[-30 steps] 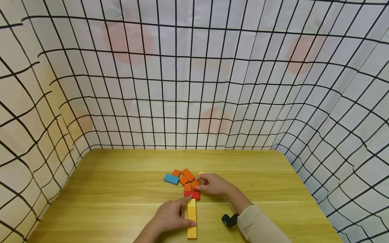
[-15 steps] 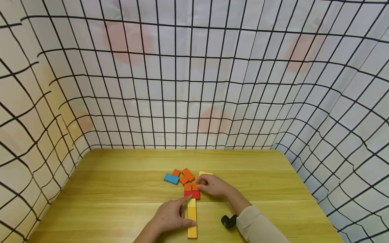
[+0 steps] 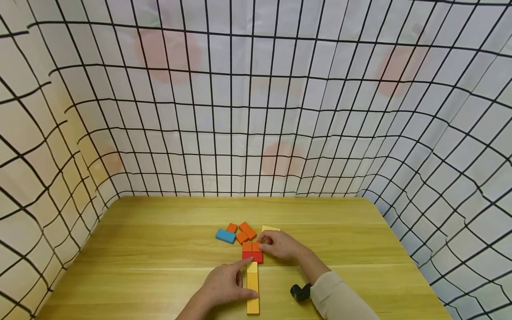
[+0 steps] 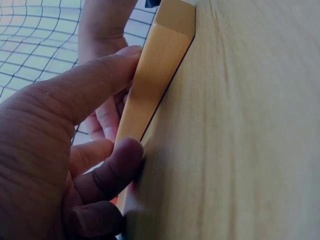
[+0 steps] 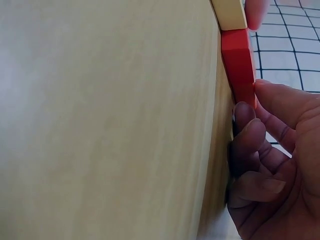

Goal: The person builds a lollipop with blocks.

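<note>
A red block [image 3: 253, 257] lies crosswise at the head of a column made of a pale yellow block [image 3: 252, 267] and an orange-yellow strip [image 3: 253, 284]. Two small orange blocks, a left one [image 3: 247, 246] and a right one [image 3: 256, 246], sit side by side against the red block's far edge. My right hand [image 3: 282, 244] pinches the right orange block between thumb and fingers. My left hand [image 3: 225, 282] lies along the column, its extended index fingertip on the red block and its thumb on the strip. In the left wrist view, the thumb rests on the strip's top edge.
Behind the column lie a blue block [image 3: 226, 236], several loose orange blocks [image 3: 247, 230] and a pale yellow block [image 3: 270, 228] partly behind my right hand. A black object [image 3: 300, 292] is by my right sleeve. Black mesh [image 3: 248, 133] encloses the wooden table [image 3: 160, 249].
My right hand has brought the right orange block down flush with the left one, against the red block. The left hand has stayed in place.
</note>
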A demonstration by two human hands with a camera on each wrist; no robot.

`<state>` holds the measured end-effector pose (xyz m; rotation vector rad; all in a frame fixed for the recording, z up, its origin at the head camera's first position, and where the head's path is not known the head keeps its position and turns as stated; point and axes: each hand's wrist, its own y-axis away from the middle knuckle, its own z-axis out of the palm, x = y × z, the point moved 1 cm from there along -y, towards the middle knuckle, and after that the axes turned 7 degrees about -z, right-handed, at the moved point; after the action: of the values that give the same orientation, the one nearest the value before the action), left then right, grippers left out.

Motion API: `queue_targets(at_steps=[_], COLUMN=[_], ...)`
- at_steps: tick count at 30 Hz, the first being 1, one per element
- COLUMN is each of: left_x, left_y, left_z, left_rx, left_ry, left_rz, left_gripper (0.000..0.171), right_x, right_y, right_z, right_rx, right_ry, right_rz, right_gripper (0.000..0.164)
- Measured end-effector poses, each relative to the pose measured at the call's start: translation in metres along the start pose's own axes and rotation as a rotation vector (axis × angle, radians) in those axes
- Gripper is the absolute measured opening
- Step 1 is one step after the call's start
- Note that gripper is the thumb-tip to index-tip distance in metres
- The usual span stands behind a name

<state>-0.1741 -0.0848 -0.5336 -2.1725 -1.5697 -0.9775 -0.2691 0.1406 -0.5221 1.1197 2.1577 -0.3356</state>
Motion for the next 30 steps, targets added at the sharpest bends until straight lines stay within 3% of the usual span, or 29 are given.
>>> queue_targets(at_steps=[10, 22, 30], left_x=[0.001, 0.004, 0.004], left_y=[0.001, 0.003, 0.004], left_z=[-0.001, -0.002, -0.002], left_rx=[-0.006, -0.006, -0.009], left_ry=[0.014, 0.017, 0.021], left_rz=[-0.005, -0.008, -0.011], left_gripper=[0.09, 0.089, 0.089], right_x=[0.003, 0.026, 0.036], right_y=[0.003, 0.012, 0.015], right_z=[-0.002, -0.019, -0.023], right_rx=[0.043, 0.287, 0.334], right_ry=[-0.06, -0.11, -0.057], right_rz=[0.015, 0.122, 0.177], right_gripper=[0.017, 0.013, 0.017])
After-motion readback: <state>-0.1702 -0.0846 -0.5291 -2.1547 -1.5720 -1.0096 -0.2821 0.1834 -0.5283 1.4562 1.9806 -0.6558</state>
